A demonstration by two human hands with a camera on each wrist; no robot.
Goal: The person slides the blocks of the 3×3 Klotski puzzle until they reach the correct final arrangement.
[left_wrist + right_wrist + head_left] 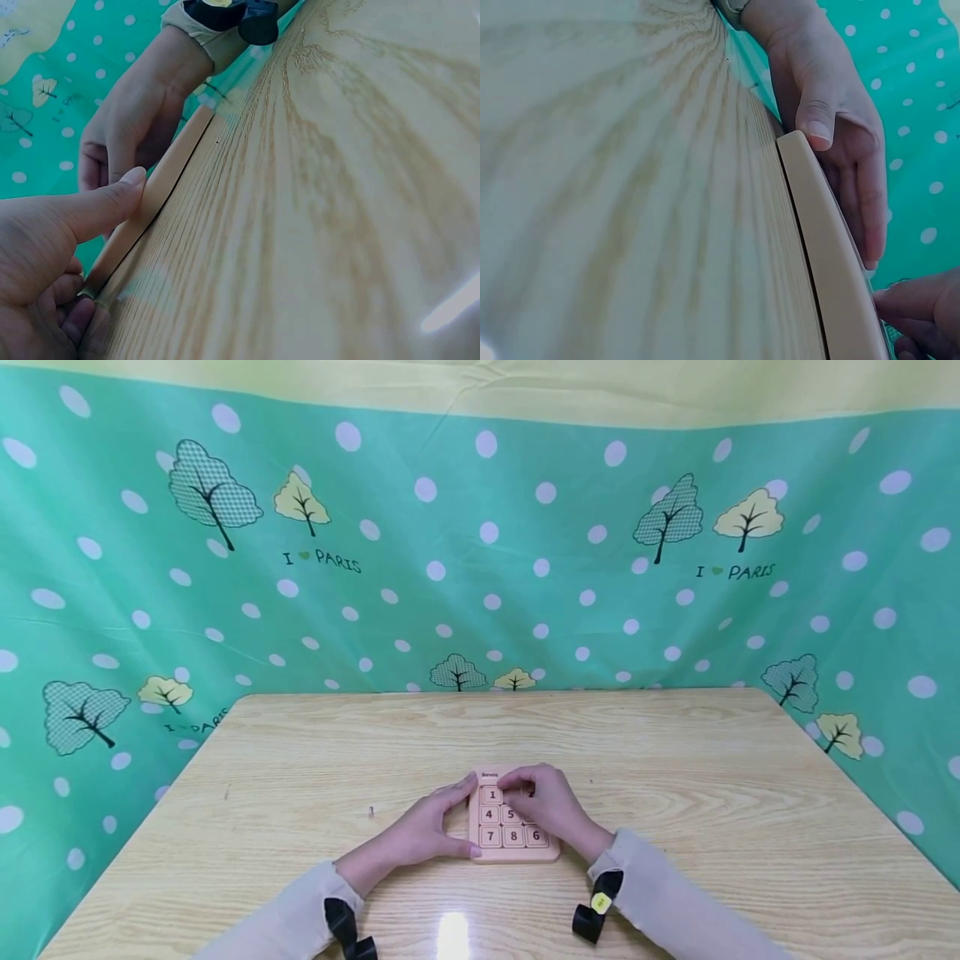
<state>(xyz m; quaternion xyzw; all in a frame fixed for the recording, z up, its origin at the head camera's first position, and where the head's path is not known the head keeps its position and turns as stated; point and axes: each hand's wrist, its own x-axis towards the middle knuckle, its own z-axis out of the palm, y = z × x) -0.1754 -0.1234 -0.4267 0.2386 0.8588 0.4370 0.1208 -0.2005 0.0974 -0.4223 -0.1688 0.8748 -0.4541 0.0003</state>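
A pale pink number slide puzzle (517, 857) with square numbered tiles lies flat on the table. My left hand (424, 832) holds its left side, thumb at the near corner and fingers along the edge towards the far corner. The right wrist view also shows that left hand (832, 112) against the puzzle's rim (829, 247). Over the top row, my right hand (551, 803) has thumb and index fingertips close together beside the 1 tile (492, 794). It partly covers the upper right tiles, and whether it pinches one is hidden. Tiles 4, 5, 7, 8 and 6 show.
The wood-grain table (315, 752) extends around the puzzle on all sides. A green dotted cloth (525, 527) hangs behind and beside it. Black straps (600, 902) hang at both wrists over light sleeves. A light reflection lies near the front edge.
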